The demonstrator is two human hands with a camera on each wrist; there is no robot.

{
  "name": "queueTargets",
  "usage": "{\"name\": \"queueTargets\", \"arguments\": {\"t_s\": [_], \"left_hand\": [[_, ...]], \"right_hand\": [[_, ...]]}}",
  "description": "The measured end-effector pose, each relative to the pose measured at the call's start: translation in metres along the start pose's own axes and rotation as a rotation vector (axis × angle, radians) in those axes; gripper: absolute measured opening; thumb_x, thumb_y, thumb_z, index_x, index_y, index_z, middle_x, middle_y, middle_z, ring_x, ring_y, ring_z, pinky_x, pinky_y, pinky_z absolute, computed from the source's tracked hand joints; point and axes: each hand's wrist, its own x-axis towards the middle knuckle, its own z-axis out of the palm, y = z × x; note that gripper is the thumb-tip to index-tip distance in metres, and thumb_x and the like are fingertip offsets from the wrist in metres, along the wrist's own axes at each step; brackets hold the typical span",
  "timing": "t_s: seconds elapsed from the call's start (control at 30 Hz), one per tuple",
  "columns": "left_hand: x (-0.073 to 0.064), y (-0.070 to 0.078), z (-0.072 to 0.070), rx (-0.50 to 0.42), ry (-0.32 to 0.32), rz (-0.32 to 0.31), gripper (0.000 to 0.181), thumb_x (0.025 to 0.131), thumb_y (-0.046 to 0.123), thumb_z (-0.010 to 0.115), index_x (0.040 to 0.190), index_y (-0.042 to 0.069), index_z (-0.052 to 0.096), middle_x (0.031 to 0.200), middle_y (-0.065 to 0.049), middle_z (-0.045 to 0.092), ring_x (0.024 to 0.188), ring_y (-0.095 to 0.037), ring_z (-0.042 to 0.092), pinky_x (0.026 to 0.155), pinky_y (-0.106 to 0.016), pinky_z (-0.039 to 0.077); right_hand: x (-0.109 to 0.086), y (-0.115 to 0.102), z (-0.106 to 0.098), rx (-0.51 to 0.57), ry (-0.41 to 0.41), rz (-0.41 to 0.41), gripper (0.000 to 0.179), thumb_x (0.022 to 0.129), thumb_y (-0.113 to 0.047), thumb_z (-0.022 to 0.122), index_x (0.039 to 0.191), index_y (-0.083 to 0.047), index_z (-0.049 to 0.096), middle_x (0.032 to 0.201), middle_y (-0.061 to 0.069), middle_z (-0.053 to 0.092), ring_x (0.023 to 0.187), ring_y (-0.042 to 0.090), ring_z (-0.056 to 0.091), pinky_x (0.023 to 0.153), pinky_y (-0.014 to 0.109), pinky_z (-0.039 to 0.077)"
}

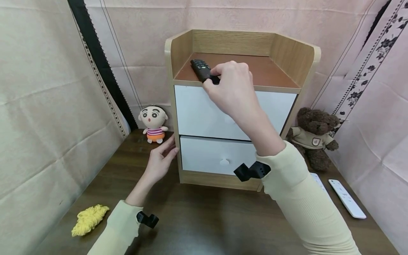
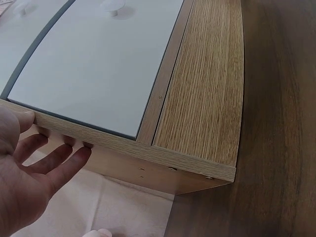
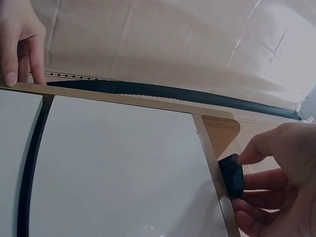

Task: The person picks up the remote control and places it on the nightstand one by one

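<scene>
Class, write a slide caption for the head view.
Right hand grips a black remote control at the top shelf of a two-drawer cabinet; the left hand touches its side.

Shelf [image 1: 268, 72] open at front, side panels [image 1: 293, 58] flanking

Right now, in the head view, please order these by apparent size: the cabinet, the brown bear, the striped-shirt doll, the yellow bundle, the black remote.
1. Cabinet
2. Brown bear
3. Striped-shirt doll and yellow bundle: too alike to rank
4. Black remote, partly covered by the fingers
</scene>
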Motion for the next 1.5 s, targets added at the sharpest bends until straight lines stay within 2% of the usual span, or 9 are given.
{"name": "queueTargets", "arguments": {"t_s": [0.23, 0.4, 0.8, 0.97, 1.17, 1.33, 1.5], "left_hand": [[0.001, 0.000, -0.001, -0.008, 0.001, -0.011, 0.050, 0.103, 0.005, 0.062, 0.151, 0.002, 0.049, 0.147, -0.018, 0.054, 0.124, -0.033, 0.061, 0.090, -0.032, 0.058], [0.000, 0.000, -0.001, -0.002, -0.001, -0.018, 0.050, 0.103, 0.005, 0.062, 0.151, 0.002, 0.049, 0.147, -0.018, 0.054, 0.124, -0.034, 0.061, 0.090, -0.032, 0.059], [0.003, 0.002, -0.001, 0.005, -0.026, -0.013, 0.050, 0.104, 0.005, 0.060, 0.152, 0.003, 0.047, 0.149, -0.018, 0.053, 0.126, -0.033, 0.059, 0.093, -0.035, 0.057], [0.001, 0.002, -0.002, 0.005, -0.015, -0.014, 0.050, 0.104, 0.004, 0.060, 0.152, 0.003, 0.047, 0.148, -0.019, 0.053, 0.125, -0.033, 0.060, 0.092, -0.034, 0.058], [-0.001, 0.001, -0.003, 0.002, 0.002, -0.017, 0.050, 0.103, 0.003, 0.060, 0.152, 0.002, 0.048, 0.147, -0.020, 0.054, 0.125, -0.033, 0.060, 0.090, -0.030, 0.058], [0.000, 0.001, -0.003, 0.000, -0.001, -0.015, 0.050, 0.104, 0.003, 0.060, 0.152, 0.004, 0.048, 0.147, -0.018, 0.055, 0.125, -0.032, 0.060, 0.090, -0.032, 0.058], [0.001, 0.001, -0.003, 0.000, -0.008, -0.017, 0.050, 0.104, 0.004, 0.059, 0.153, 0.004, 0.047, 0.148, -0.017, 0.054, 0.127, -0.031, 0.059, 0.091, -0.034, 0.058]], "right_hand": [[0.005, -0.004, 0.005, -0.018, 0.003, -0.053, 0.026, 0.099, -0.009, 0.059, 0.115, -0.002, 0.078, 0.113, 0.013, 0.074, 0.108, 0.029, 0.062, 0.087, 0.039, 0.052], [0.013, -0.005, 0.010, -0.028, -0.011, -0.045, 0.024, 0.100, -0.011, 0.060, 0.115, -0.004, 0.079, 0.113, 0.012, 0.074, 0.110, 0.026, 0.062, 0.091, 0.037, 0.052], [0.022, -0.007, 0.022, -0.060, 0.051, -0.070, 0.023, 0.098, -0.011, 0.059, 0.103, -0.006, 0.081, 0.102, 0.008, 0.075, 0.100, 0.025, 0.064, 0.083, 0.034, 0.054], [0.027, -0.009, 0.026, -0.077, 0.043, -0.065, 0.023, 0.098, -0.011, 0.059, 0.099, -0.009, 0.082, 0.100, 0.006, 0.075, 0.097, 0.024, 0.064, 0.081, 0.034, 0.054], [0.030, -0.011, 0.029, -0.072, 0.035, -0.062, 0.022, 0.099, -0.014, 0.060, 0.102, -0.010, 0.081, 0.101, 0.005, 0.075, 0.098, 0.023, 0.064, 0.082, 0.033, 0.053], [0.022, -0.004, 0.025, 0.011, 0.098, -0.095, 0.023, 0.099, -0.015, 0.060, 0.106, -0.006, 0.080, 0.097, 0.006, 0.074, 0.093, 0.019, 0.063, 0.082, 0.031, 0.050], [0.001, 0.015, 0.013, 0.078, 0.215, -0.227, 0.023, 0.099, -0.014, 0.061, 0.104, -0.002, 0.080, 0.090, 0.010, 0.072, 0.088, 0.023, 0.063, 0.089, 0.036, 0.045]]}}
